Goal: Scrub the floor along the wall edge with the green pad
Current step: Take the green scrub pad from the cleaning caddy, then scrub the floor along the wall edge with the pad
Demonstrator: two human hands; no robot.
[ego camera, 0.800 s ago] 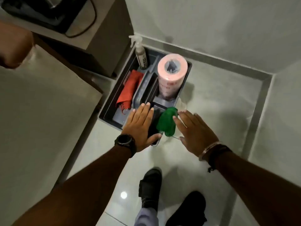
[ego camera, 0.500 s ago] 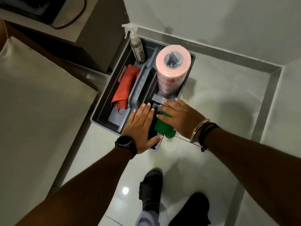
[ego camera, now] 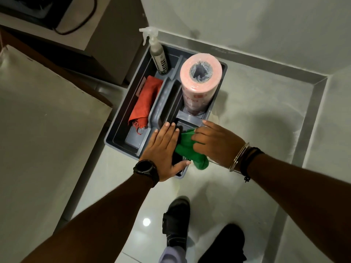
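Both hands are working at the grey caddy (ego camera: 121, 130) on the floor: the right hand (ego camera: 218, 143) is closing its fingers (ego camera: 197, 136) on the green pad (ego camera: 188, 150) at the caddy's near corner, while the left hand (ego camera: 163, 150) is lying flat, released, beside it. The pad is looking soft and light, probably best pinched mid-body.

Pad (ego camera: 188, 149): green
Caddy (ego camera: 121, 137): grey
Cloth (ego camera: 146, 99): red-orange
Roll (ego camera: 199, 80): pink (red print is seen)
Watch (ego camera: 145, 168): black
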